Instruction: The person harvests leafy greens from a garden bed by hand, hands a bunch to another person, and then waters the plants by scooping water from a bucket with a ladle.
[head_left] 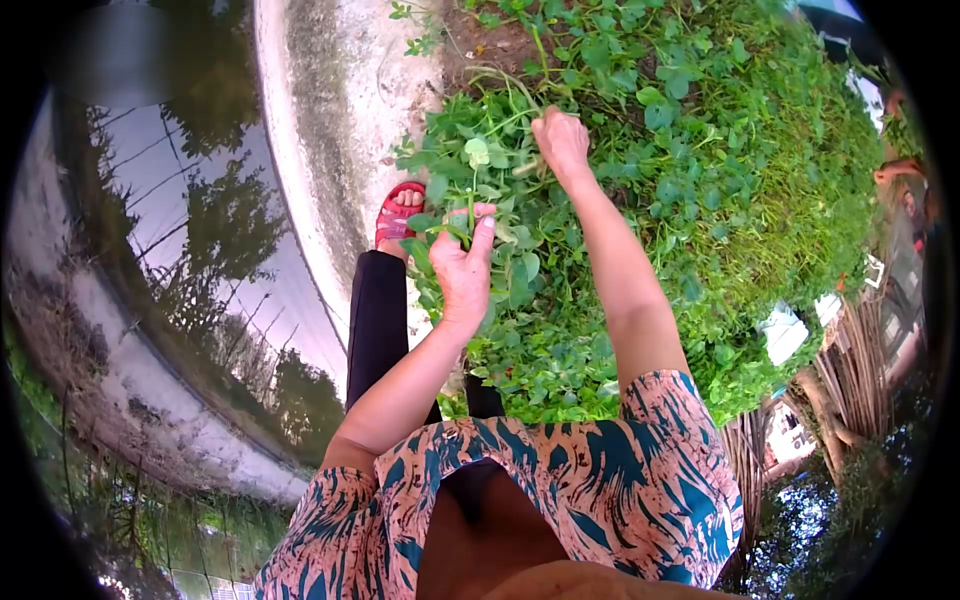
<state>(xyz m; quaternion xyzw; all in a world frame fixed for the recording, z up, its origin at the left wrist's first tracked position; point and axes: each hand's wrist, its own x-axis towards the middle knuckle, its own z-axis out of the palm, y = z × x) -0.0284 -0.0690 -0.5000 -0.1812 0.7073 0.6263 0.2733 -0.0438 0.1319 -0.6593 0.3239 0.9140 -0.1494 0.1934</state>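
My left hand (pixel 462 278) is closed round leafy green stems (pixel 473 190), its thumb laid along them. Their leaves spread out above and beside my fingers. Further forward and to the right, my right hand (pixel 563 148) is curled into a fist low in the plant patch (pixel 665 150). Several long pale stems (pixel 510 85) run up to its fingers, which are partly hidden from me. Loose leafy growth lies between the two hands.
To the left, a curved concrete edge (pixel 325 130) borders dark water (pixel 210 220). My foot in a red sandal (pixel 393 215) stands by that edge. On the right are a bundle of sticks (pixel 855 365), a white bag-like object (pixel 783 333) and part of a person's arm (pixel 900 170).
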